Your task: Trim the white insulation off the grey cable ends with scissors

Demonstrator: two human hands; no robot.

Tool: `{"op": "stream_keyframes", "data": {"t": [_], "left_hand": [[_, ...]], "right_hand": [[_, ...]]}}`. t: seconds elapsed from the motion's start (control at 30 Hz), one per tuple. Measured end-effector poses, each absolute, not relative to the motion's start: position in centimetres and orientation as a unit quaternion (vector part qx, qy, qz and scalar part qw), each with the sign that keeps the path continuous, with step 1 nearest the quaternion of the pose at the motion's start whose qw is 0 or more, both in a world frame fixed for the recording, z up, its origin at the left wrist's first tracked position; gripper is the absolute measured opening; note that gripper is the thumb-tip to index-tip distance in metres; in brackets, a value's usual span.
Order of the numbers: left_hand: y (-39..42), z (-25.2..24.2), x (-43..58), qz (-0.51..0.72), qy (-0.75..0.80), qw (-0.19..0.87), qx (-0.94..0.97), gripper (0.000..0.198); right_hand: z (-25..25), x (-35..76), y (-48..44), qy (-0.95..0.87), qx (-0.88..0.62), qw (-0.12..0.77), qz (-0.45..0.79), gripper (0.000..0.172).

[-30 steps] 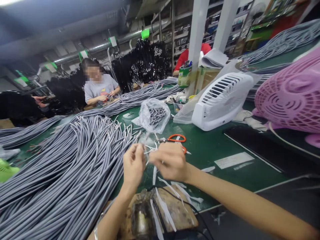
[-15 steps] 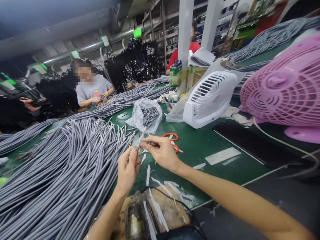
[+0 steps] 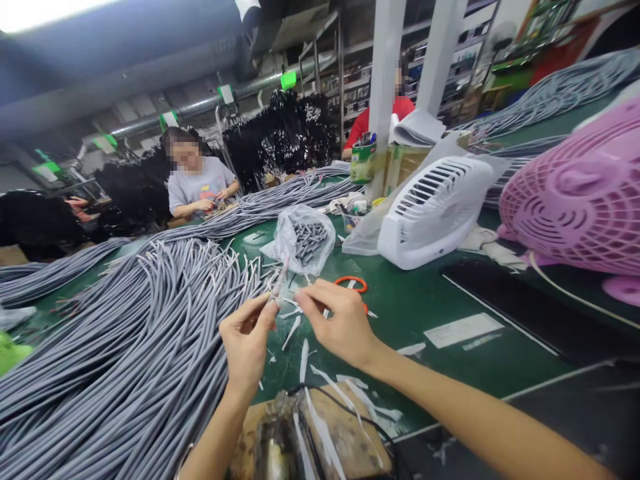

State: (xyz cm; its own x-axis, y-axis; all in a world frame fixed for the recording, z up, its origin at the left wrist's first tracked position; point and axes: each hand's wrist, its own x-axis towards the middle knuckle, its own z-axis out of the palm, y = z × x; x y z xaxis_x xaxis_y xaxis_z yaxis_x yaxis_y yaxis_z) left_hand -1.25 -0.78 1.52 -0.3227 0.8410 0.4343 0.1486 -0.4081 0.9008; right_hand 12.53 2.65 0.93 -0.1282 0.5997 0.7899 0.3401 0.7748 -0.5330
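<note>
My left hand (image 3: 250, 340) pinches a grey cable near its stripped end (image 3: 281, 277), which points up and away, with reddish wires faintly showing. To its right, my right hand (image 3: 345, 323) is closed, thumb against forefinger, on a thin whitish strip (image 3: 290, 299) stretching from the cable. Scissors with orange handles (image 3: 357, 282) lie partly hidden behind my right hand. Beyond the cable end sits a clear plastic bag (image 3: 287, 233) of short grey pieces (image 3: 309, 241). A large bundle of grey cables (image 3: 150, 340) spreads on the left.
White scraps (image 3: 305, 360) litter the green table (image 3: 400, 300). A stained board (image 3: 345, 427) with a metal device (image 3: 275, 447) is closest to me. A white fan (image 3: 435, 207), pink fan (image 3: 575, 193) and black panel (image 3: 520, 307) stand right. A co-worker (image 3: 200, 177) handles cables across the table.
My hands have moved apart: the right has drawn away from the cable with the whitish strip, the left slightly leftward. The whole view has shifted a little.
</note>
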Motion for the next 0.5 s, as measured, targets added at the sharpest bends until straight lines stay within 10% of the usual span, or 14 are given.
{"op": "stream_keyframes", "data": {"t": [0.5], "left_hand": [[-1.75, 0.99, -0.88, 0.538, 0.481, -0.076, 0.688, 0.018]], "right_hand": [[0.49, 12.22, 2.17, -0.771, -0.327, 0.542, 0.076, 0.035]]}}
